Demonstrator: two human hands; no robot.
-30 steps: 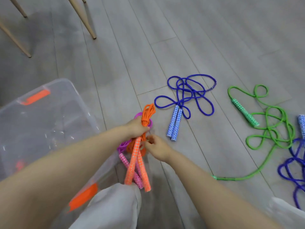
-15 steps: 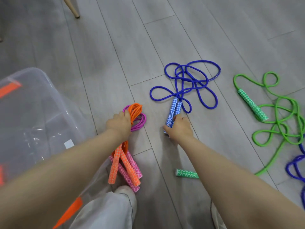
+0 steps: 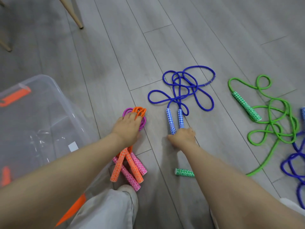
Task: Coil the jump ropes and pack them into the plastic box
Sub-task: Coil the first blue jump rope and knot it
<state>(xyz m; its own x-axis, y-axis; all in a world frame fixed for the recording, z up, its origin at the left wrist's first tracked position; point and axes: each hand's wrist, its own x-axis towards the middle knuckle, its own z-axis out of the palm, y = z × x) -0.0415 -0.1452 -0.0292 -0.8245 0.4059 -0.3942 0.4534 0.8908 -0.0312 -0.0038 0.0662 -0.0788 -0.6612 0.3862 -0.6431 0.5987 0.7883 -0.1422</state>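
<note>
My left hand (image 3: 127, 129) holds the coiled orange jump rope (image 3: 140, 110) down on the floor, on top of a coiled pink jump rope (image 3: 143, 123). Their orange handles (image 3: 119, 165) and pink handles (image 3: 132, 179) stick out under my wrist. My right hand (image 3: 183, 138) curls its fingers round the near ends of the two blue-and-white handles (image 3: 170, 120) of a loose blue jump rope (image 3: 181, 90). The clear plastic box (image 3: 54, 100) with orange latches stands at the left, beside my left arm.
A tangled green jump rope (image 3: 272, 123) lies to the right, one handle (image 3: 246, 106) by it and the other (image 3: 184, 172) under my right forearm. Another blue rope (image 3: 293, 162) lies at the right edge. Wooden chair legs (image 3: 74, 15) stand at the far left. My shoe (image 3: 130, 190) is near the handles.
My left hand lowered the orange rope from the air onto the pink rope on the floor. My right hand let go of it and moved right to the blue handles.
</note>
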